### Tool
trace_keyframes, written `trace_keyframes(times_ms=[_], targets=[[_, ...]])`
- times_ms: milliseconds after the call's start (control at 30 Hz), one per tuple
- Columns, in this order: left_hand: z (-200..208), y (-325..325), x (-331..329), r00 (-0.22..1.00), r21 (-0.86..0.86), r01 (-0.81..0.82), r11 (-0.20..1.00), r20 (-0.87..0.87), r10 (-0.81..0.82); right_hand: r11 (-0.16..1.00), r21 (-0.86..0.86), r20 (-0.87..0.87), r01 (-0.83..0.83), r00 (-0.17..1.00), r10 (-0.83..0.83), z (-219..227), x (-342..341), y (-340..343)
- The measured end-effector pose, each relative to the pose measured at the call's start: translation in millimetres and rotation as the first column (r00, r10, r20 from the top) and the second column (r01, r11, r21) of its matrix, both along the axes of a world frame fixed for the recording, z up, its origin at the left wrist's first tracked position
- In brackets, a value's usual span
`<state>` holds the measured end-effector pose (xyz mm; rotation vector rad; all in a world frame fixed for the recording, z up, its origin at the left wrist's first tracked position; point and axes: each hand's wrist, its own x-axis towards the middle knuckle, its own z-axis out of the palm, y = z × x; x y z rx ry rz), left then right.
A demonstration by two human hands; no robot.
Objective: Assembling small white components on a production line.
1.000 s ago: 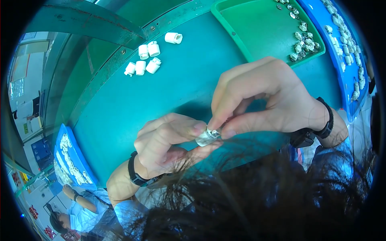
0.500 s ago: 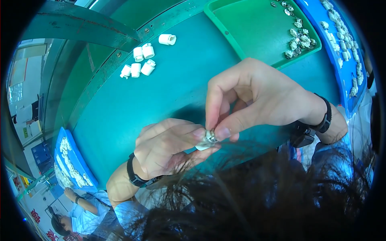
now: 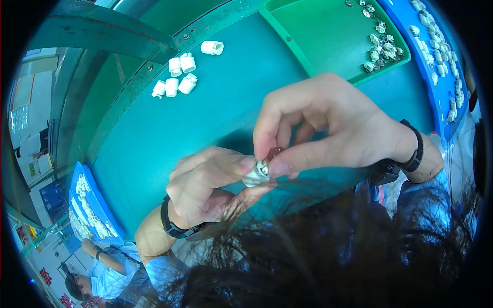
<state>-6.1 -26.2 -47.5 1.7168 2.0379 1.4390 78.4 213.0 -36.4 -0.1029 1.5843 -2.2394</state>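
In front of me, above the green bench top, my left hand is closed round a small white cylindrical shell. Its open end, with a notched rim and some metal inside, faces up toward my right fingers. My right hand is closed, thumb and forefinger pinching a small shiny reddish-brown piece right at that opening. Whether the piece sits inside the shell or only touches it, I cannot tell, as my fingertips partly cover it.
Several similar white shells stand and lie at the back left. A green tray at the back right holds small metal-and-white parts. Blue trays of white parts lie at far right and left. Another person sits at lower left.
Both hands have shifted slightly left. The shell has tilted so that its side and open end show more, and the reddish-brown piece has come into sight between my right fingertips.
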Motion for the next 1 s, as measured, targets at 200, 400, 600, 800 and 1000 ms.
trace_keyframes(times_ms=[200, 400, 600, 800, 1000], targets=[[2.3, 0.1, -0.7, 1.0, 0.012, 0.005, 1.0, 0.028, -0.005, 0.927, 0.247, -0.583, 0.283, 0.807, -0.091, -7.5, 1.8, -0.9], [-1.6, -13.1, -7.5, 0.997, -0.131, 0.072, 0.989, 0.051, -0.066, 0.879, 0.257, -0.767, 0.402, 0.638, -0.067, -15.5, 0.3, -0.9], [-4.9, -8.6, -2.7, 0.999, -0.053, 0.048, 0.997, 0.014, -0.048, 0.873, 0.263, -0.77, 0.412, 0.635, -0.068, -18.4, 3.2, -3.2], [-10.5, -4.5, -1.2, 0.999, 0.028, 0.042, 0.999, 0.002, -0.042, 0.856, 0.31, -0.705, 0.413, 0.704, -0.084, -16.2, 7.4, -6.0], [-13.2, -6.2, 2.7, 1.0, 0.053, 0.013, 0.999, -0.001, -0.013, 0.858, 0.305, -0.642, 0.412, 0.755, -0.134, -15.8, 7.7, -9.2]])
